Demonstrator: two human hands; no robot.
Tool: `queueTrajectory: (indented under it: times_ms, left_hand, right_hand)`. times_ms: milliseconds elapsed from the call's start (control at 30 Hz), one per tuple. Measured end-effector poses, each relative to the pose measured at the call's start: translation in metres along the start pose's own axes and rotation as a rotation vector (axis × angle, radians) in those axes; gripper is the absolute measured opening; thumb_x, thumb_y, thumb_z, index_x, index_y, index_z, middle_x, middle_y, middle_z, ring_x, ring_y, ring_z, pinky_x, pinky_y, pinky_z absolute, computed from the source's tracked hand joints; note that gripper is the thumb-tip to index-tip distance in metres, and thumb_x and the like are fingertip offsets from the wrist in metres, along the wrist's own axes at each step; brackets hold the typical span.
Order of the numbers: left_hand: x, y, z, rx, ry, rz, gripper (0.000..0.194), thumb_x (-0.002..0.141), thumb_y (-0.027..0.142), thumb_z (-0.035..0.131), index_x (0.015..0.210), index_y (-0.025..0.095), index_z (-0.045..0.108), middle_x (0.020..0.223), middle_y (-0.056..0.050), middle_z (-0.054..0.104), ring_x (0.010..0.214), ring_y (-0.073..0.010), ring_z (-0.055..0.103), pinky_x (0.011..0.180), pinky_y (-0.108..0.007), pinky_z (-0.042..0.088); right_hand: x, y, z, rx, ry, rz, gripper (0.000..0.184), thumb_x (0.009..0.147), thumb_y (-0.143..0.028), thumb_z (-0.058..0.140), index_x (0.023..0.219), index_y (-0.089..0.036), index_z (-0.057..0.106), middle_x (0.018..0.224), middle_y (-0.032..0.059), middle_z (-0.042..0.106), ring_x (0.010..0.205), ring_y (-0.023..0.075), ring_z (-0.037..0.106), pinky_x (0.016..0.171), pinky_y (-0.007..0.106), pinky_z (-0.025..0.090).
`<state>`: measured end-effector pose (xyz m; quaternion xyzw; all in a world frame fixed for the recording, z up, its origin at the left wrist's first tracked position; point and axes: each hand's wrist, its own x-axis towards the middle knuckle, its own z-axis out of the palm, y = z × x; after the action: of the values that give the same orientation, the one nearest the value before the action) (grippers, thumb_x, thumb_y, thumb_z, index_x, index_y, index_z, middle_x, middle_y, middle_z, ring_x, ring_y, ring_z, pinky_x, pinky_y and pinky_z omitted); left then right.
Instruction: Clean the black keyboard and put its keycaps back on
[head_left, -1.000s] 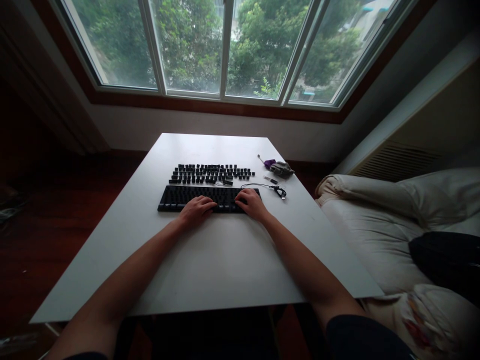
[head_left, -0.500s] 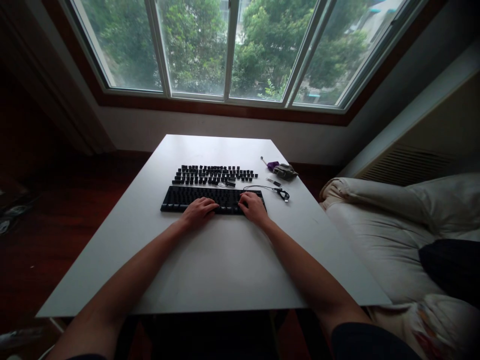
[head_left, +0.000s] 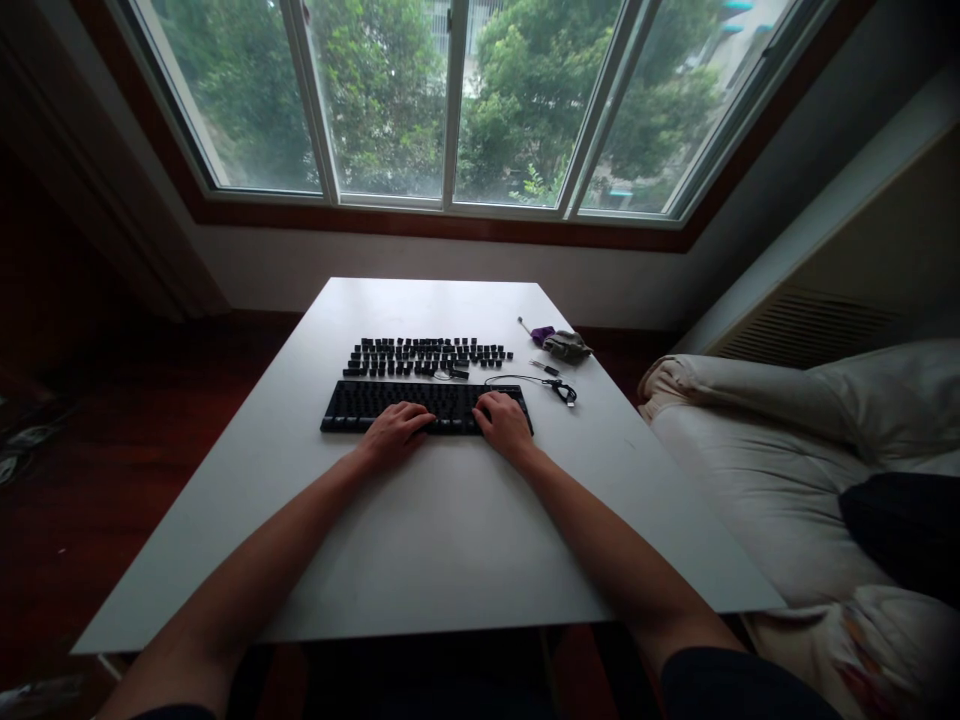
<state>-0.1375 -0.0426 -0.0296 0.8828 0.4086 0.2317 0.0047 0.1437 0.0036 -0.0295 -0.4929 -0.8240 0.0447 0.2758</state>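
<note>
A black keyboard (head_left: 352,408) lies on the white table, its keys partly covered by my hands. My left hand (head_left: 394,428) rests over its lower middle, fingers stretched towards the right and thumb near the front edge. Over the right-hand part of the keyboard is my right hand (head_left: 504,420), fingers bent loosely on the keys. I see nothing lifted in either hand; the right fingertips are partly hidden. Behind the keyboard, several loose black keycaps (head_left: 427,352) stand in rows. The keyboard's black cable (head_left: 559,389) lies bundled to the right.
The white table (head_left: 450,540) stands before a window (head_left: 390,100). At its right back lie a grey and purple cloth bundle (head_left: 566,345), a thin stick (head_left: 523,324) and a small tool with metal prongs (head_left: 547,368). A pale sofa (head_left: 750,460) is on the right.
The view has shifted a little, so the table things sit slightly lower. Both hands stay at the keyboard, with only small finger movements.
</note>
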Motion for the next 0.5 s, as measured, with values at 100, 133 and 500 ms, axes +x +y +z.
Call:
queueTrajectory:
  times_ms: [100,133,500]
  left_hand:
    - [0.000,-0.003,-0.002,-0.012,-0.014,0.016,0.040,0.095,0.025,0.057,0.135,0.027,0.060,0.128,-0.009,0.063,0.117,-0.0258,0.056,0.101,-0.046,0.047]
    - [0.001,-0.004,-0.003,-0.014,-0.017,0.019,0.040,0.095,0.025,0.057,0.135,0.027,0.060,0.128,-0.009,0.063,0.117,-0.0257,0.056,0.101,-0.045,0.047]
    - [0.012,-0.014,0.001,0.007,-0.036,0.029,0.032,0.097,0.026,0.055,0.127,0.025,0.064,0.124,-0.008,0.064,0.111,-0.0247,0.057,0.095,-0.041,0.045]
  right_hand:
    - [0.001,-0.001,0.000,-0.017,0.006,0.005,0.010,0.095,-0.028,0.058,0.092,-0.022,0.065,0.106,0.0086,0.068,0.100,0.0254,0.058,0.089,0.038,0.043]
    - [0.002,-0.002,0.000,-0.023,0.008,0.003,0.010,0.096,-0.029,0.058,0.092,-0.022,0.065,0.105,0.0085,0.068,0.100,0.0254,0.058,0.089,0.038,0.043]
    - [0.008,0.002,0.006,-0.020,0.018,-0.008,0.013,0.097,-0.028,0.055,0.093,-0.022,0.066,0.104,0.0086,0.069,0.098,0.0255,0.059,0.090,0.038,0.042]
